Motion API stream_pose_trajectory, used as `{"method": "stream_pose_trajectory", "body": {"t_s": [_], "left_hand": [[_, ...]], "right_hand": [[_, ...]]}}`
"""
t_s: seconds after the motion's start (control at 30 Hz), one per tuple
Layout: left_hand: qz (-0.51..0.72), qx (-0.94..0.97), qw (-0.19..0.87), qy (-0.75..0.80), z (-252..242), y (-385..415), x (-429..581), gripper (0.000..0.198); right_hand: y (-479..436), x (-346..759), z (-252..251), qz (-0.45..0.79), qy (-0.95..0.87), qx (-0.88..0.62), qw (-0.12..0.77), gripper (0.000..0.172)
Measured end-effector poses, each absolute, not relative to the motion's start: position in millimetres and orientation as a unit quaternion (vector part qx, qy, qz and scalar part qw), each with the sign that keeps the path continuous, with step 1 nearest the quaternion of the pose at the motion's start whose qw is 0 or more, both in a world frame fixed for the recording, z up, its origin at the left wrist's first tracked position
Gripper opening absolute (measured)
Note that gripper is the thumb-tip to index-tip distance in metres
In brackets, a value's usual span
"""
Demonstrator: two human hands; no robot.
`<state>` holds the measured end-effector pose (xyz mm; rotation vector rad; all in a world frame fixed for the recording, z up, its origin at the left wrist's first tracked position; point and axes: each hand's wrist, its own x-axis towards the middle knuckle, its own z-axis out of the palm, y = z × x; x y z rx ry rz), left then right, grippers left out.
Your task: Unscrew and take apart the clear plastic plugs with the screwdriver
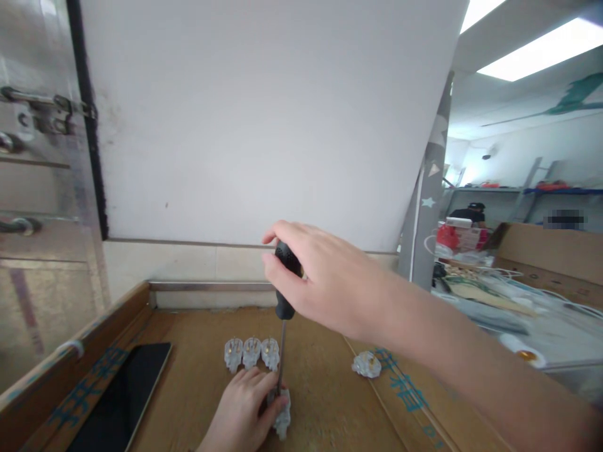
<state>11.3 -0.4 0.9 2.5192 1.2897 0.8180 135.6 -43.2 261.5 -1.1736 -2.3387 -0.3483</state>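
My right hand [301, 267] is wrapped round the black handle of a screwdriver [284, 307], whose thin shaft points straight down. The tip meets a clear plastic plug [282, 419] on the cardboard. My left hand [249, 405] grips that plug between thumb and fingers, partly hiding it. Just beyond the left hand, three clear plugs with brass-coloured pins stand in a row, the middle plug [251, 353] touching its neighbours. Another clear plug [367, 364] lies apart to the right, under my right forearm.
A dark phone [125, 395] lies on the cardboard [188, 376] at left, beside a raised wooden edge [85, 339]. A white panel [264, 125] rises behind. On the right, a cluttered table [541, 320] holds a cardboard box, and a person [471, 215] is in the background.
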Motion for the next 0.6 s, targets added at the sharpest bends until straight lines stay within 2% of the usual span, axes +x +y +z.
{"method": "stream_pose_trajectory", "body": {"t_s": [0.07,0.1,0.2,0.27,0.33,0.37,0.43,0.5,0.57,0.6], "left_hand": [[0.283,0.843,0.099,0.447,0.9,0.2,11.3,0.011],[0.286,0.84,0.1,0.449,1.1,-0.1,10.7,0.011],[0.303,0.841,0.106,0.435,1.6,-2.7,7.2,0.015],[0.322,0.846,0.109,0.411,1.0,-4.4,4.7,0.025],[0.344,0.847,0.107,0.392,-0.5,-4.8,3.5,0.034],[0.353,0.846,0.106,0.385,-1.5,-4.4,3.5,0.034],[0.367,0.844,0.103,0.378,-3.5,-2.7,4.3,0.025],[0.373,0.842,0.102,0.376,-4.8,-0.8,5.8,0.016],[0.373,0.841,0.103,0.378,-5.3,0.4,6.9,0.011],[0.371,0.841,0.104,0.38,-5.2,0.6,7.3,0.01]], "right_hand": [[-40.2,136.5,262.2,-0.051,-0.889,-0.381,0.249,0.028],[-37.9,136.6,262.4,-0.053,-0.887,-0.385,0.247,0.028],[-29.4,137.0,263.0,-0.189,-0.818,-0.487,0.239,0.037],[-25.4,140.1,264.2,-0.215,-0.803,-0.499,0.246,0.036],[-24.2,145.4,265.5,-0.122,-0.85,-0.446,0.253,0.025],[-24.4,147.9,265.6,-0.059,-0.871,-0.419,0.251,0.026],[-25.1,150.5,264.0,-0.002,-0.876,-0.414,0.248,0.026],[-25.7,149.1,260.6,-0.097,-0.83,-0.481,0.264,0.024],[-26.3,145.8,257.8,-0.21,-0.775,-0.528,0.277,0.031],[-26.9,144.6,257.4,-0.218,-0.773,-0.524,0.282,0.031]]}}
